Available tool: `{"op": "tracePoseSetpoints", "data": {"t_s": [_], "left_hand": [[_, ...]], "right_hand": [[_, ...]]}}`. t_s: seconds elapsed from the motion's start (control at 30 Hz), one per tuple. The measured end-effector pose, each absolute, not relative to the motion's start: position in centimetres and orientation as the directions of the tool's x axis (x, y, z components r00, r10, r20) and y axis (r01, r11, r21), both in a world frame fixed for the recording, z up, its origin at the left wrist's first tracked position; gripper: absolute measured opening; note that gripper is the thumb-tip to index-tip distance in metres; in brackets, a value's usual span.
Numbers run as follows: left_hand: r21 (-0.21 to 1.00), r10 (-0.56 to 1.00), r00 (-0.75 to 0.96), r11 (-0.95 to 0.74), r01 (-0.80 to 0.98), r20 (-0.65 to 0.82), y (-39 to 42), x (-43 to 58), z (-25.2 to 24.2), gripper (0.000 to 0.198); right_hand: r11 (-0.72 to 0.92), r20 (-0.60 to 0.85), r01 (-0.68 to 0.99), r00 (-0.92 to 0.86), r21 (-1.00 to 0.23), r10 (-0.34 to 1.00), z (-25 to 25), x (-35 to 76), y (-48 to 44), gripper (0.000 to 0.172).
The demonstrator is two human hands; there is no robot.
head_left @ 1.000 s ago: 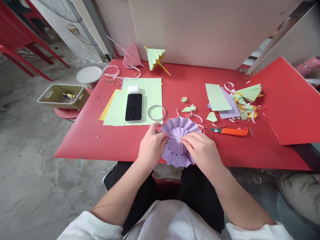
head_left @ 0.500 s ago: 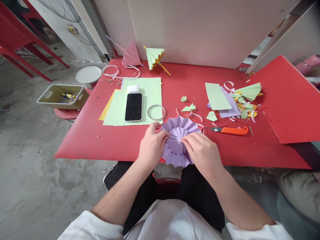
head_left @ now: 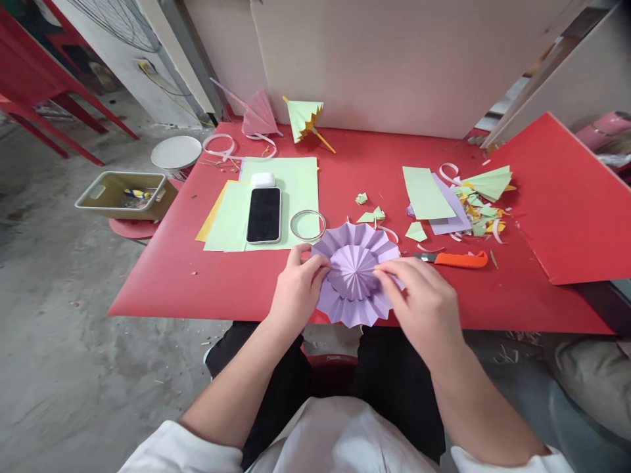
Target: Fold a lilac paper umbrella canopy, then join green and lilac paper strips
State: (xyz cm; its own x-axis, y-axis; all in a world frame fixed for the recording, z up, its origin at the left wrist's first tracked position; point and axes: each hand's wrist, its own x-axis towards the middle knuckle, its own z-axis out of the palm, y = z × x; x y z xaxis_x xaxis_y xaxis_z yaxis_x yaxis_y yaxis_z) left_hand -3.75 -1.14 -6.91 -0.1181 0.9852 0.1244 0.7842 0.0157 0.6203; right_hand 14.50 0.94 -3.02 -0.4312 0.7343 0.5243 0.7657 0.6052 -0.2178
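Nearest: my white sleeves and my black trousers [head_left: 394, 381] under the table edge. My left hand [head_left: 294, 289] pinches the left rim of a purple pleated paper round [head_left: 353, 310], thumb against fingertips. My right hand [head_left: 428, 295] has thumb and forefinger closed on its right side, at the edge of the smaller inner tier. The piece is held up at the front edge of the red table [head_left: 197, 289], between my hands, ridges fanning from its centre.

Just beyond, right: orange-handled cutter [head_left: 461, 261], lying flat. Left: a dark-screened phone [head_left: 264, 215] and a thin ring [head_left: 308, 239] on pale green sheets [head_left: 300, 172], a white case [head_left: 263, 180] touching the phone's top end. Right again: a heap of green and yellow scraps [head_left: 479, 215] beside loose cut sheets.

Far edge: two small paper umbrellas, one pink [head_left: 259, 117], one green [head_left: 303, 118], both tilted. Off left, lower: a tan bin [head_left: 118, 207] on a stool.
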Motion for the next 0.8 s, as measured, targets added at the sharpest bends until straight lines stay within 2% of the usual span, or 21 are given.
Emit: {"op": "tracePoseSetpoints", "data": {"t_s": [0.07,0.13,0.2,0.27,0.37,0.47,0.5,0.6,0.7,0.8], "left_hand": [[0.661,0.978,-0.13,-0.013,0.75,0.166,-1.2,-4.0,-6.9,0.014],[0.69,0.961,-0.144,-0.062,0.721,0.237,-1.3,-4.2,-6.8,0.014],[0.704,0.936,-0.166,-0.11,0.702,0.311,-1.4,-4.4,-6.6,0.014],[0.708,0.91,-0.175,-0.161,0.688,0.376,-1.5,-4.4,-6.3,0.014],[0.692,0.871,-0.157,-0.249,0.678,0.466,-1.6,-4.1,-5.9,0.013],[0.726,0.848,-0.175,-0.3,0.619,0.5,-2.0,-3.6,-5.4,0.012],[0.773,0.852,-0.194,-0.317,0.55,0.487,-2.2,-3.5,-5.3,0.02],[0.928,0.897,-0.241,-0.344,0.143,0.37,-2.4,-3.8,-5.5,0.051],[0.941,0.956,-0.246,-0.223,-0.255,0.16,-2.3,-4.6,-6.5,0.046],[0.943,0.988,-0.147,-0.088,-0.321,0.042,-2.3,-5.2,-7.7,0.059]], "right_hand": [[0.561,0.567,0.729,-0.288,-0.393,0.772,-2.8,15.6,1.2,0.008],[0.443,0.529,0.662,-0.083,-0.604,0.845,-2.8,16.8,1.4,0.016],[0.291,0.372,0.52,0.057,-0.803,0.926,-3.1,17.7,1.4,0.027],[0.149,0.187,0.365,0.071,-0.919,0.98,-3.2,18.0,1.3,0.041],[-0.032,-0.011,0.316,0.069,-0.948,0.998,-2.9,17.3,0.6,0.049],[-0.151,-0.109,0.375,0.129,-0.915,0.986,-2.1,16.2,-0.1,0.036],[-0.162,-0.116,0.366,0.145,-0.916,0.983,-1.9,15.9,-0.2,0.033],[-0.13,-0.091,0.216,0.183,-0.968,0.979,-1.9,15.8,0.0,0.032],[-0.127,-0.128,-0.017,0.162,-0.992,0.978,-2.7,16.1,0.5,0.041],[-0.221,-0.232,-0.203,0.033,-0.954,0.972,-3.5,16.3,0.9,0.04]]}}
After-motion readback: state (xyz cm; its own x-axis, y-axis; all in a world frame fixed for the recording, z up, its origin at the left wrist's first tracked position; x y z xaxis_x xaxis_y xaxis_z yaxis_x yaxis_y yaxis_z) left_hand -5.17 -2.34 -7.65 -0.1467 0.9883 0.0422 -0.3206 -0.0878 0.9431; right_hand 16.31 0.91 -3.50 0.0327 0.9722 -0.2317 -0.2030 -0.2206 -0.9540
